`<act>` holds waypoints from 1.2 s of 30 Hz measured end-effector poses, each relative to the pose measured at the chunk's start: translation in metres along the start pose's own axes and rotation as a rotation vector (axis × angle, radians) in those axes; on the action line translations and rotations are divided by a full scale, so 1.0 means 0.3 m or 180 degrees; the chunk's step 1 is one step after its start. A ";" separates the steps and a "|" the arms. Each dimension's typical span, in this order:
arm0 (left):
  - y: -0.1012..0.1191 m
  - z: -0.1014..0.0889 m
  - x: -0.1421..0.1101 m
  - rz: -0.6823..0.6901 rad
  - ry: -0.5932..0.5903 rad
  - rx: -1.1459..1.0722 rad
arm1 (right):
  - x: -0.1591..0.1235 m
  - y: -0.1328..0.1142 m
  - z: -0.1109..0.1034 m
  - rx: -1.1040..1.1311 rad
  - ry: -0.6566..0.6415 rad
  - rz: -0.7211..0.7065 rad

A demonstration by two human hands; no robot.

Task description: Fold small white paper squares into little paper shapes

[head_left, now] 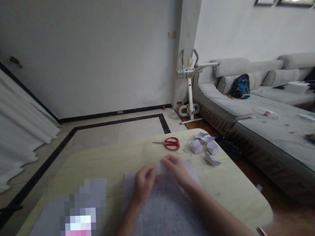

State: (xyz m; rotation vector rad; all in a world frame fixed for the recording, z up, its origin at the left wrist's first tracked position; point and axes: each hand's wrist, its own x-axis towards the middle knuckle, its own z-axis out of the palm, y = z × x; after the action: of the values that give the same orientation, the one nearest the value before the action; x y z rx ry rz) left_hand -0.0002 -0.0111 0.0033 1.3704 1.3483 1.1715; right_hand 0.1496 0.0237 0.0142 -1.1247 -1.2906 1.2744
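My left hand point(144, 184) and my right hand point(176, 168) meet over the middle of the table, fingers pinched on opposite sides of a small piece of white paper point(160, 169). Its exact shape is blurred. Beneath both forearms lies a large sheet of paper point(168, 214) covered in faint lines or writing. Just beyond my hands, scissors point(172, 143) with red handles rest flat, blades pointing left. Several crumpled or folded paper pieces point(197, 146) sit to the right of the scissors, with tiny scraps around them.
The pale wooden table point(235, 194) has rounded corners. At its lower left is a pixelated patch point(77, 217) I cannot make out. A grey sofa point(273, 120) holding a blue backpack point(241, 87) stands to the right, near a white exercise machine point(190, 92). A white curtain point(16, 136) hangs left.
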 end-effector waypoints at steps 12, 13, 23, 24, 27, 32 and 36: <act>-0.004 0.013 -0.006 0.0087 0.0216 -0.0258 | 0.020 0.029 -0.034 0.1039 0.0037 0.0139; -0.003 0.013 -0.007 0.0102 0.0206 -0.0282 | 0.021 0.028 -0.036 0.1109 0.0028 0.0158; 0.008 0.015 -0.014 0.0317 0.0144 0.0264 | 0.000 0.015 -0.007 0.0042 -0.0241 -0.0243; 0.010 0.014 -0.013 0.0305 0.0163 0.0268 | -0.001 0.012 -0.006 0.0014 -0.0286 -0.0258; 0.011 0.012 -0.012 0.0268 0.0154 0.0310 | -0.005 0.002 -0.005 -0.0183 -0.0450 -0.0192; 0.007 0.014 -0.007 0.0252 0.0152 0.0359 | -0.006 -0.002 -0.007 -0.0173 -0.0327 -0.0101; 0.005 0.018 -0.009 0.0205 0.0141 0.0306 | 0.001 0.009 -0.015 0.0324 -0.0058 -0.0037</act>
State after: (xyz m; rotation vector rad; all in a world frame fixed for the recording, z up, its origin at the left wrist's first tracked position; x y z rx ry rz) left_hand 0.0053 -0.0138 0.0038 1.4735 1.4170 1.1991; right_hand 0.1540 0.0245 0.0115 -1.0346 -1.2299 1.3293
